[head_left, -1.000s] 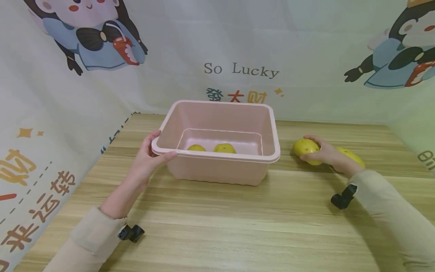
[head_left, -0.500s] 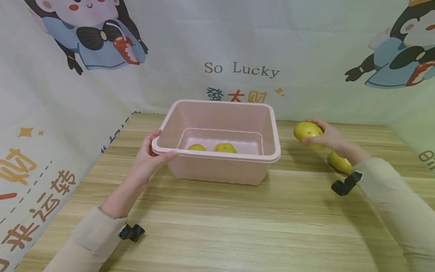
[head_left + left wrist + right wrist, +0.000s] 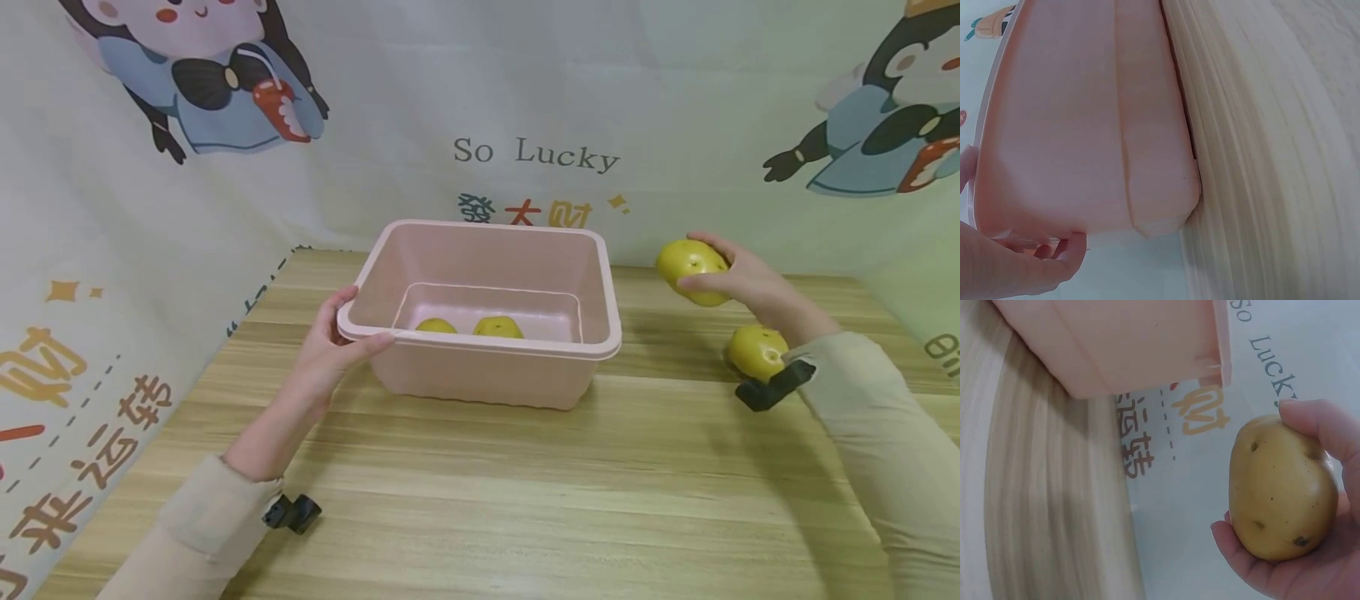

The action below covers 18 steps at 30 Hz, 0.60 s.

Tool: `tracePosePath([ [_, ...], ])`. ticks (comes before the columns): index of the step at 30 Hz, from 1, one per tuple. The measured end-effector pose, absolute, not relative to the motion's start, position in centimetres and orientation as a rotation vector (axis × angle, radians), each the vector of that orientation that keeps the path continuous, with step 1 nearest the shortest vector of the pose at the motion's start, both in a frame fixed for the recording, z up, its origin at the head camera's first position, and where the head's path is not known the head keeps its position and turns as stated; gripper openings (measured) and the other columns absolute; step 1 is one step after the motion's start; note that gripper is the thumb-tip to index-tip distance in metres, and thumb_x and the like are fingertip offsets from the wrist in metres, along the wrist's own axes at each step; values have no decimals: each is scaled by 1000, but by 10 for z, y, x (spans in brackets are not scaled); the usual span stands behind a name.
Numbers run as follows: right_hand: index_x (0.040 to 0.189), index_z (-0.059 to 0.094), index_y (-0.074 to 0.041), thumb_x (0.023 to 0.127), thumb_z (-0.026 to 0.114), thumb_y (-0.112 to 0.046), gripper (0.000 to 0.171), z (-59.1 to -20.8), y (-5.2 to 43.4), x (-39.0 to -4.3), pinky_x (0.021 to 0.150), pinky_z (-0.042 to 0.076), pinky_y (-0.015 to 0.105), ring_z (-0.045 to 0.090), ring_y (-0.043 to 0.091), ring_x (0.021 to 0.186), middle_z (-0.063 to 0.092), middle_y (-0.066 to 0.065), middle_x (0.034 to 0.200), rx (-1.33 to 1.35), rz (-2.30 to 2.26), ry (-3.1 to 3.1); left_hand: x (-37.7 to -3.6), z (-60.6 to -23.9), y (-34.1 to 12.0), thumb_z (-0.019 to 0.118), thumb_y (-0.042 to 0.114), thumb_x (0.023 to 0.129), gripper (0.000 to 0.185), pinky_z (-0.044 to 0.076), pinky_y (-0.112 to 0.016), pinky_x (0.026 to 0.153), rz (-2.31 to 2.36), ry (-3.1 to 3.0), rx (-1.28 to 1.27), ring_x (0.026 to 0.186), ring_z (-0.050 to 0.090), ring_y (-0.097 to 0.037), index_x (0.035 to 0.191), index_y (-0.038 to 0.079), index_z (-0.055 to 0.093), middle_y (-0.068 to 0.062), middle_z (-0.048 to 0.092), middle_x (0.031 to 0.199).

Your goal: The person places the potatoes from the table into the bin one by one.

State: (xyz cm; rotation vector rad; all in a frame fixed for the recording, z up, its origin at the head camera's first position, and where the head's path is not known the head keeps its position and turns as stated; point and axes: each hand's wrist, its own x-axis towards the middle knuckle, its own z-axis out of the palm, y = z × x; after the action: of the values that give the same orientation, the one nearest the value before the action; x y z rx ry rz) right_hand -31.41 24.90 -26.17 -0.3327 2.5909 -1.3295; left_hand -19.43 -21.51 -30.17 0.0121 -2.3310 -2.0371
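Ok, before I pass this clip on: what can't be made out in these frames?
- Potatoes in the bin, head view: the pink bin near wall hides their lower parts, and anything lying closer.
- Potato on the table, head view: the right wrist's black mount covers its lower edge.
- Left hand: fingers inside the rim hidden in head view; left wrist view cuts off most of the hand.
- Held potato, right wrist view: right hand hides its back.

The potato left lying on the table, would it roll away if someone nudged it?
The potato on the table looks rounded and lumpy, so it would probably wobble rather than roll far. It seems firm and solid. The similar potato in the right hand keeps its shape, and its smooth skin may be slightly slippery.
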Motion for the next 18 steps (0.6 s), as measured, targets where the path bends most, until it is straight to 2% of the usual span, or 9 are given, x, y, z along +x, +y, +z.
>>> tracePosePath([
  [12, 147, 13, -17, 88, 59, -27, 76, -234, 233, -319, 78, 40, 26, 40, 17, 101, 28, 12, 136, -389, -1283, 2621, -193, -300, -215, 65, 12, 84, 79, 36, -18, 89, -2020, -2336, 12, 120, 35, -22, 144, 13, 15, -12, 29, 141],
  [18, 148, 13, -19, 88, 58, -30, 76, -218, 220, -320, 81, 37, 29, 39, 16, 102, 27, 12, 139, -406, -1303, 2619, -193, -301, -214, 65, 10, 83, 78, 37, -18, 89, -2033, -2318, -2, 119, 35, -22, 144, 12, 16, -13, 29, 140],
])
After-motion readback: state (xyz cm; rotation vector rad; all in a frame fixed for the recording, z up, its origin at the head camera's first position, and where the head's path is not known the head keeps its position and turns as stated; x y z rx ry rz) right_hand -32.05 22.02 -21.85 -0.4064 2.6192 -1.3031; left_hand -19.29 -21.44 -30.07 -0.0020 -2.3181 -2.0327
